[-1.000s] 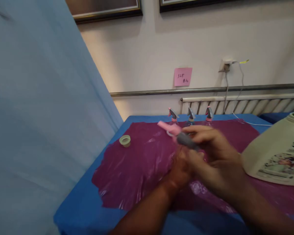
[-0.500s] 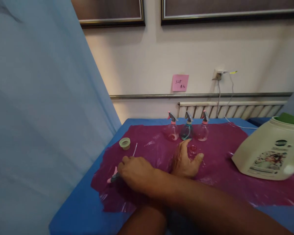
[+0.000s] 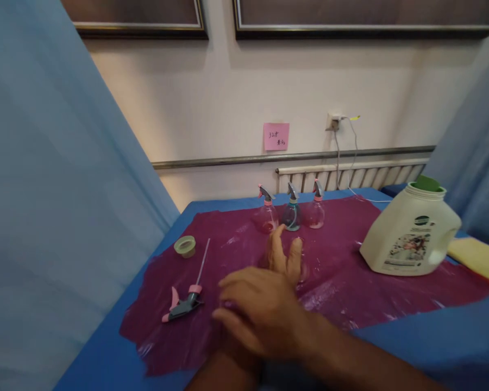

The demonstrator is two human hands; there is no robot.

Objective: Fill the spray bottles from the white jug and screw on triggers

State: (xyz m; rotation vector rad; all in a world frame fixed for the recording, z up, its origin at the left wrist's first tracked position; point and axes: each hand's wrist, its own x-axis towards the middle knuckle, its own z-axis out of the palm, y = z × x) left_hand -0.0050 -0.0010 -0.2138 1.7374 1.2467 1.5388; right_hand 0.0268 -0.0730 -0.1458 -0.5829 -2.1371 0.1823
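Observation:
A pink and grey spray head [image 3: 182,307] with a long thin tube lies loose on the magenta plastic sheet [image 3: 236,244], left of my hands. My right hand [image 3: 257,316] hovers over the sheet just right of it, fingers spread and nothing in them. Behind it, partly covered, my left hand [image 3: 286,255] curls round a small clear bottle [image 3: 303,267] whose body is mostly hidden. Three small spray bottles [image 3: 292,210] with their heads on stand in a row behind that.
A large cream detergent jug [image 3: 409,233] with an open green neck stands at the right, a yellow cloth [image 3: 477,259] beyond it. A pale green ring-shaped cap [image 3: 185,246] sits at the sheet's left edge. Blue curtains hang on both sides; the blue table [image 3: 118,347] shows at the front.
My right hand carried the spray head from the bottle to the left, laid it on the sheet, let go and drew back toward the middle. My left hand stayed on the clear bottle.

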